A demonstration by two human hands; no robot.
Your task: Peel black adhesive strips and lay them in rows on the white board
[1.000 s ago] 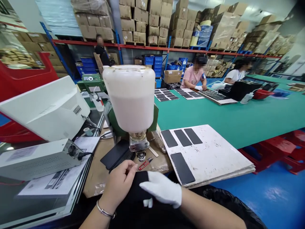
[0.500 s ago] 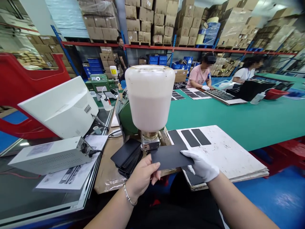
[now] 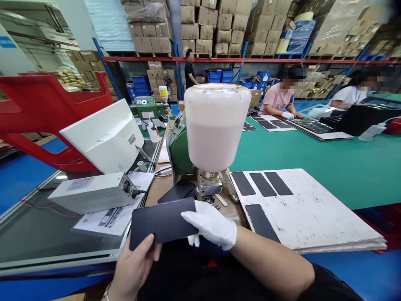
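A thin black rectangular panel (image 3: 163,221) is held between my two hands, tilted, in front of the machine. Its lower left end is pinched by my bare left hand (image 3: 134,261), thumb on the front face. My white-gloved right hand (image 3: 213,225) grips the right end, thumb across the front and fingers behind. Just beyond the panel lies a stack of similar black panels (image 3: 179,190), partly hidden by it. A white plastic bottle (image 3: 217,129) with pale liquid sits upside down on the machine's metal head (image 3: 209,186), close to my right hand.
To the right, a stained white board (image 3: 322,213) carries several black panels (image 3: 263,184). A grey power box (image 3: 90,190) and white monitor (image 3: 109,138) stand left. Across the green table (image 3: 328,167), a person in pink (image 3: 277,99) works beside another person (image 3: 352,95).
Both hands have brought the black panel left and nearer to me, away from the machine head. My view has shifted left, so the surroundings appear further right.
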